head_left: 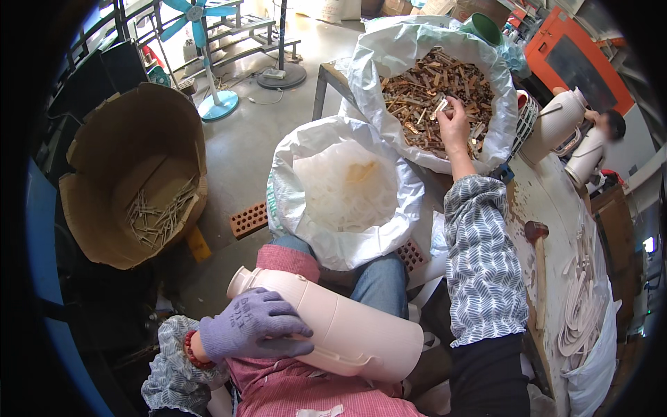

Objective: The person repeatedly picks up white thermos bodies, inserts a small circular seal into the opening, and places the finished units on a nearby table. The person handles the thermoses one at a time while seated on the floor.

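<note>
Found pale pink flask (351, 325) at lower centre of frame, lying aslant beneath gloved left hand (257, 324); cannot tell whether gripped. Noted right hand (455, 126) at upper right, pinching small pale piece (440, 108) over white bag (372, 73) of brown strips (462, 75).

Flask (351, 326) pale pink; glove (253, 323) lavender (bracelet (191, 352) red); sleeve (484, 271) grey-and-white, leaf-patterned; fan (199, 35) turquoise.

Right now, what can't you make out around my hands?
In the head view:
Held piece's exact shape: too small, partly covered by the right hand.
Pink flask's side under the left hand: hidden by its glove.
White sack's bottom: buried under brown strips.
Black right sleeve: cut off by lower edge.
</note>
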{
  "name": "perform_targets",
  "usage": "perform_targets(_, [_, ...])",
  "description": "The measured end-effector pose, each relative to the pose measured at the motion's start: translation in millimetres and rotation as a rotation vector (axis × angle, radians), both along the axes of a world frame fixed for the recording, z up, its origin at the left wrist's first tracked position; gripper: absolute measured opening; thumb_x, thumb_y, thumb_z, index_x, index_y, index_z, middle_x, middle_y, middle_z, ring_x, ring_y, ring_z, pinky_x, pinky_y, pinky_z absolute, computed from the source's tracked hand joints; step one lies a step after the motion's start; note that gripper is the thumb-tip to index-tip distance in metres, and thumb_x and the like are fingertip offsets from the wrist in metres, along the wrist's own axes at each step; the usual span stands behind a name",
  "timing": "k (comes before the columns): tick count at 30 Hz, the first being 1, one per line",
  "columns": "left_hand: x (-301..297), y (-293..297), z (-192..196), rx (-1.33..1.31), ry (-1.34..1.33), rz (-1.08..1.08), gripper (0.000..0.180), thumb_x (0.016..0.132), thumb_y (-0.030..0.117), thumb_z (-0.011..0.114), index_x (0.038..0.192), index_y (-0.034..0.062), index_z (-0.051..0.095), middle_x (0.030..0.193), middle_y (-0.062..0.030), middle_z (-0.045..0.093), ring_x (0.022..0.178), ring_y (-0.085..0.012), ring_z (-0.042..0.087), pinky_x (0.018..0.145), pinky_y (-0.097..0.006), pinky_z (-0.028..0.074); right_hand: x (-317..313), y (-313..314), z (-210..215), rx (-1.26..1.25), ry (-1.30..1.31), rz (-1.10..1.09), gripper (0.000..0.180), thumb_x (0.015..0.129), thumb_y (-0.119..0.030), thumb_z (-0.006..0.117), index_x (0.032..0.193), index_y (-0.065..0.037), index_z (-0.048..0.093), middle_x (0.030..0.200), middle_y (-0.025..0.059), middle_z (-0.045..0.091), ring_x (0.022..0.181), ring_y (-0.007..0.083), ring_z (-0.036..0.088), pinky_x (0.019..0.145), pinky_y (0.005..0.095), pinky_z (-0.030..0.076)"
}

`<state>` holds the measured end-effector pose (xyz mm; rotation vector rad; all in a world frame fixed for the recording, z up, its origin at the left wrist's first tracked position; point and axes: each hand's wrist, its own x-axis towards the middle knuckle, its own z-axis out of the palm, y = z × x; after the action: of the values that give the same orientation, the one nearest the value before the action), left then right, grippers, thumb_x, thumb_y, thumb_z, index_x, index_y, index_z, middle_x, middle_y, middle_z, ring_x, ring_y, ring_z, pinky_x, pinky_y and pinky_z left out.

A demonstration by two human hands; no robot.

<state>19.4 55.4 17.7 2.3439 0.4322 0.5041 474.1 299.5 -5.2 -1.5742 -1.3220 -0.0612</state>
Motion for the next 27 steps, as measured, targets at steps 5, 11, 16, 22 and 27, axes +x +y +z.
perform_targets(5, [15,6,4,0.345,-0.085,0.359,0.033,0.079,0.026,0.072,0.109,0.0159,0.067,0.105,-0.0047,0.064,0.092,-0.0236,0.063,0.079,-0.037,0.048,-93,-83,29,-0.101,0.675,0.618,0.018,0.082,-0.002,0.061,0.099,-0.005,0.055,0.078,0.0028,0.058,0.063,0.0113,0.057,0.055,0.0234,0.047])
perform_targets(11, [24,10,-9,0.396,-0.235,0.362,0.034,0.079,0.020,0.072,0.112,0.0115,0.065,0.109,-0.0094,0.065,0.091,-0.0267,0.064,0.079,-0.038,0.051,-208,-243,9,-0.636,0.982,1.140,0.019,0.085,-0.003,0.064,0.103,-0.003,0.058,0.087,0.0049,0.064,0.075,0.0119,0.063,0.064,0.0253,0.051])
perform_targets(16, [7,-9,-24,0.145,-0.179,0.221,0.028,0.078,0.018,0.074,0.104,0.0106,0.069,0.091,-0.0059,0.068,0.082,-0.0266,0.066,0.073,-0.037,0.051,-211,-277,9,-0.555,0.111,1.084,0.020,0.082,-0.006,0.072,0.101,-0.003,0.070,0.091,0.0088,0.070,0.073,0.0159,0.065,0.066,0.0267,0.051])
perform_targets(22, [-23,-48,-33,0.054,-0.217,0.198,0.061,0.065,0.024,0.084,0.118,0.0082,0.058,0.120,-0.0162,0.059,0.101,-0.0325,0.064,0.085,-0.040,0.053,-212,-296,10,-0.735,0.068,1.177,0.018,0.081,-0.014,0.072,0.095,-0.003,0.070,0.086,0.0089,0.066,0.080,0.0203,0.064,0.069,0.0309,0.050])
perform_targets(27, [-33,-67,-49,0.016,-0.229,0.288,0.059,0.063,0.021,0.084,0.116,0.0091,0.059,0.122,-0.0164,0.059,0.106,-0.0323,0.062,0.087,-0.040,0.052,-229,-304,8,-0.809,0.142,1.313,0.018,0.082,-0.017,0.072,0.094,-0.004,0.069,0.083,0.0093,0.065,0.077,0.0224,0.064,0.069,0.0307,0.049])
